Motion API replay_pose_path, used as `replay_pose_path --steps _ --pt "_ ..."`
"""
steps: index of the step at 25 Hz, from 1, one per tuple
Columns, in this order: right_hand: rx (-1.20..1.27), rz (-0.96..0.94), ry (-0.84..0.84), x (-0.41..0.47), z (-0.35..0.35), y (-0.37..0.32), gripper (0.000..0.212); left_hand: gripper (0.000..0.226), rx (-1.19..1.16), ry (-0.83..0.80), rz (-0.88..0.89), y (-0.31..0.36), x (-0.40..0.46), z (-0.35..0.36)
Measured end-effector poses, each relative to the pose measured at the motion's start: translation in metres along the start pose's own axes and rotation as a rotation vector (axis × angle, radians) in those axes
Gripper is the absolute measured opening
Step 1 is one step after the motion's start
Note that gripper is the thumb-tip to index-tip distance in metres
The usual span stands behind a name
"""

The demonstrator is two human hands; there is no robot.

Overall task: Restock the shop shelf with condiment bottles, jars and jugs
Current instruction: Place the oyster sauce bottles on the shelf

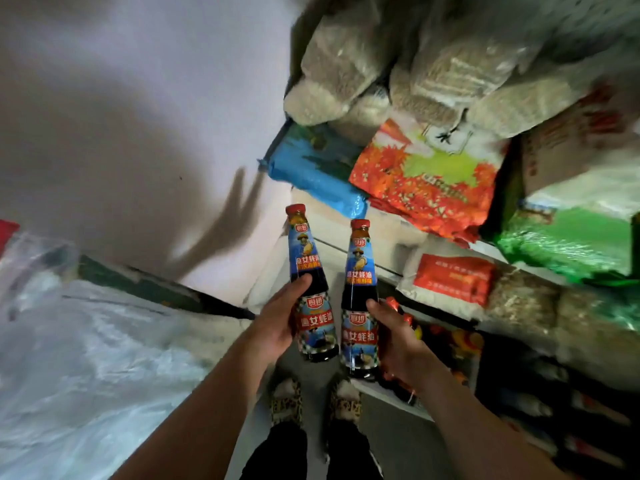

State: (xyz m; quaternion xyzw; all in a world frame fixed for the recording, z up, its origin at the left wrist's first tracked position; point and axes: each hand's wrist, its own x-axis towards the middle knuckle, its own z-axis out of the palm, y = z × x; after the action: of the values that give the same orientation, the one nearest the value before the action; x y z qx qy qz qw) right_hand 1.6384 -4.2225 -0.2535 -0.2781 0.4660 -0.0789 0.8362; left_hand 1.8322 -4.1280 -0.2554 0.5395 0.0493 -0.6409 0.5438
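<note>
Two dark sauce bottles with red caps and blue-and-red labels are held upright in front of me. My left hand (pixel 277 318) grips the left bottle (pixel 310 271) around its lower body. My right hand (pixel 398 344) grips the right bottle (pixel 358 289) from the right side. The bottles stand side by side, a small gap apart, in front of the white shop shelf (pixel 346 251) on the right. Behind my right hand, several small red-capped bottles (pixel 408 320) stand on a lower shelf, partly hidden.
Stacked bags fill the upper shelves: pale grain sacks (pixel 398 74), a blue bag (pixel 311 168), an orange-red bag (pixel 426 181), a green bag (pixel 571 240). A plastic-wrapped heap (pixel 86 358) lies on the left by the white wall. My feet in patterned slippers (pixel 311 403) stand below.
</note>
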Motion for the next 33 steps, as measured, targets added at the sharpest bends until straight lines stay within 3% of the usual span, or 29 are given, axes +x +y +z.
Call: replay_pose_path --steps 3,6,9,13,15,20,26,33 --pt "0.033 -0.146 -0.001 -0.062 0.026 -0.052 0.053 0.056 0.038 -0.087 0.055 0.06 -0.054 0.059" --pt "0.04 -0.321 -0.035 -0.118 0.042 -0.1 0.078 0.056 0.082 -0.172 0.133 0.111 -0.104 0.115" --pt "-0.001 -0.507 -0.049 -0.167 0.054 -0.142 0.086 0.045 0.157 -0.267 0.224 0.146 -0.144 0.166" --pt "-0.02 -0.72 -0.048 -0.206 0.05 -0.187 0.05 0.053 0.25 -0.365 0.303 0.174 -0.168 0.222" --pt "-0.017 -0.808 -0.051 -0.226 0.036 -0.212 0.046 0.058 0.282 -0.4 0.372 0.183 -0.175 0.253" --pt "-0.015 -0.978 -0.043 -0.272 -0.015 -0.278 0.071 0.057 0.286 -0.419 0.554 0.202 -0.189 0.338" --pt "-0.045 -1.138 -0.023 -0.304 -0.053 -0.357 0.05 0.038 0.343 -0.388 0.779 0.223 -0.193 0.425" --pt "-0.081 -1.259 0.092 -0.29 -0.066 -0.407 0.049 0.038 0.408 -0.32 0.854 0.265 -0.15 0.476"
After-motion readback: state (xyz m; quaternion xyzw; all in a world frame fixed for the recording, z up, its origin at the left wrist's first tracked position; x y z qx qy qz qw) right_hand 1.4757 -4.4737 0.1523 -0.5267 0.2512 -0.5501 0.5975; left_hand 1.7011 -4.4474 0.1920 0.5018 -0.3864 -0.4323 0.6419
